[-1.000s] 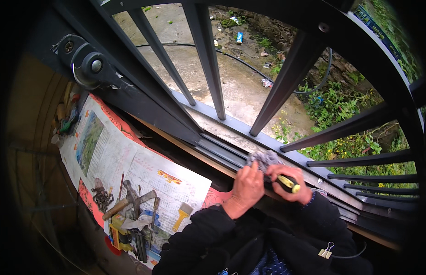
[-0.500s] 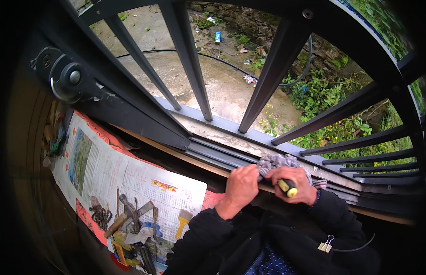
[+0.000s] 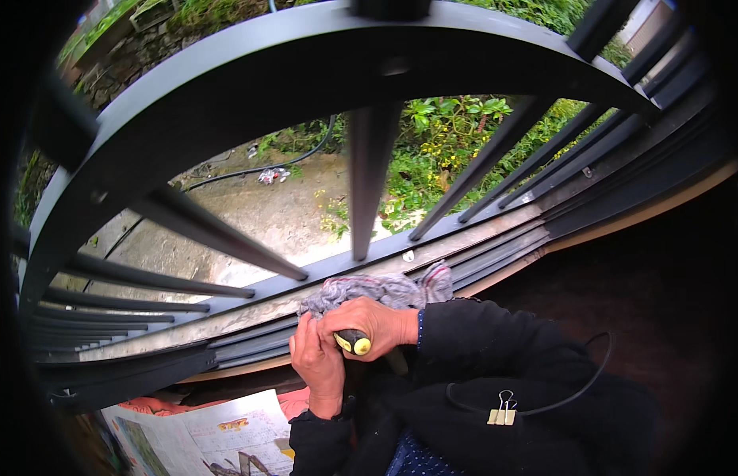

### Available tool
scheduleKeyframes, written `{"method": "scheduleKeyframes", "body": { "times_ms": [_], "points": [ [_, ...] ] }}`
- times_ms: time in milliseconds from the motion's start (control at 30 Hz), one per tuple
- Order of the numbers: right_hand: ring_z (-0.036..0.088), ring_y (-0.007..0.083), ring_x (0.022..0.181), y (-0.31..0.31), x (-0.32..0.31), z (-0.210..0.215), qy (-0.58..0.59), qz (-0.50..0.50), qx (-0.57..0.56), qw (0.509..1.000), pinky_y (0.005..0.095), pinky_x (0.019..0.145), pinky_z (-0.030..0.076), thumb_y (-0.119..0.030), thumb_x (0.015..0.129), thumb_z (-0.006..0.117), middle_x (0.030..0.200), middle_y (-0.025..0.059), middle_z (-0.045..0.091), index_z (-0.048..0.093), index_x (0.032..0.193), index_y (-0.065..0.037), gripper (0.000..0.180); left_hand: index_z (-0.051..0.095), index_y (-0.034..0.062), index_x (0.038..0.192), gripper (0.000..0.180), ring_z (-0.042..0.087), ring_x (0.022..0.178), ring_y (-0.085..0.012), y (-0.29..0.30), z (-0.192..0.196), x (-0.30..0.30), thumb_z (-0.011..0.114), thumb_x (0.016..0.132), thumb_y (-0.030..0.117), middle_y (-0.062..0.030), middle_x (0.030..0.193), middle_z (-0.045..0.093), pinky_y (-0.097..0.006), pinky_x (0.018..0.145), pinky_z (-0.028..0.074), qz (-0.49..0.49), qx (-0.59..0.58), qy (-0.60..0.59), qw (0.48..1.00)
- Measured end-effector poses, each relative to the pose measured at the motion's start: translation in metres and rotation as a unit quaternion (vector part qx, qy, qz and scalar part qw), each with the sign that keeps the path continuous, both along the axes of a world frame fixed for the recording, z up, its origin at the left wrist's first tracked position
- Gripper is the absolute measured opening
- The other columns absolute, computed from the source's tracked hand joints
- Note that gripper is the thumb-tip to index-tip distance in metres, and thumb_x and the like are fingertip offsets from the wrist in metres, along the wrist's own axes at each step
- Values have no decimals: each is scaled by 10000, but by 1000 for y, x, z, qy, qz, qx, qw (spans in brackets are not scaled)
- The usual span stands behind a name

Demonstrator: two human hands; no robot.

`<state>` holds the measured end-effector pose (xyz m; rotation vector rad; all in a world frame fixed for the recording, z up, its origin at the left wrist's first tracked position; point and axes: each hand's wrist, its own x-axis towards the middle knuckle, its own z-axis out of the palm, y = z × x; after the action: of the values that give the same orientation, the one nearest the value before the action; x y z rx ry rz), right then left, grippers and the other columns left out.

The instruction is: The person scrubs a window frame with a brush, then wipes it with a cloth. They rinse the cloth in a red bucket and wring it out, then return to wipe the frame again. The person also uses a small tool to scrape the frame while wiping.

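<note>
My right hand (image 3: 373,324) is wrapped round a tool with a black and yellow handle (image 3: 353,342), probably a screwdriver; its shaft is hidden. Beneath that hand a crumpled grey rag (image 3: 377,292) with reddish streaks lies along the sliding window track (image 3: 480,262). My left hand (image 3: 317,369) is against the right one, its fingers bent and close together at the rag's left end. What those fingers grip is hidden.
Dark metal window bars (image 3: 369,182) rise just beyond the track, with a curved rail (image 3: 400,63) across them. At lower left, newspaper (image 3: 198,432) covers a surface and bears several tools, partly cut off. A binder clip (image 3: 502,414) hangs on my dark jacket.
The view has swung to the right, so the bars and track appear turned and most of the newspaper is out of view. My hands have drawn together, still at the rag and tool.
</note>
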<state>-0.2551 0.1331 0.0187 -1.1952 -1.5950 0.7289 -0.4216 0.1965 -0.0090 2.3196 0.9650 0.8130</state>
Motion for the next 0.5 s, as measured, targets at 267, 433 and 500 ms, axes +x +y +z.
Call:
{"method": "scheduleKeyframes", "body": {
  "times_ms": [267, 433, 500],
  "points": [
    [671, 364, 779, -96, 88, 0, -15, -103, 1, 995, 427, 678, 537, -137, 708, 760, 814, 76, 652, 595, 862, -133, 226, 730, -26, 1123, 240, 687, 981, -418, -77, -13, 89, 655, 897, -2, -244, 1188, 722, -466, 883, 550, -96, -37, -14, 995],
    [689, 284, 768, -180, 160, -2, 3, -167, -37, 985, 372, 724, 557, -112, 725, 727, 857, 69, 689, 651, 914, -105, 204, 743, 40, 1104, 179, 708, 949, -398, -136, -21, 167, 684, 937, 68, -199, 1178, 736, -453, 841, 578, -160, -47, -36, 985],
    [701, 205, 785, -216, 192, 0, 2, -201, -57, 978, 333, 757, 563, -91, 759, 717, 879, 62, 718, 676, 924, -78, 170, 736, 44, 1082, 151, 713, 945, -391, -161, -24, 207, 684, 949, 92, -186, 1185, 734, -455, 832, 584, -199, -46, -42, 978]
  ]
}}
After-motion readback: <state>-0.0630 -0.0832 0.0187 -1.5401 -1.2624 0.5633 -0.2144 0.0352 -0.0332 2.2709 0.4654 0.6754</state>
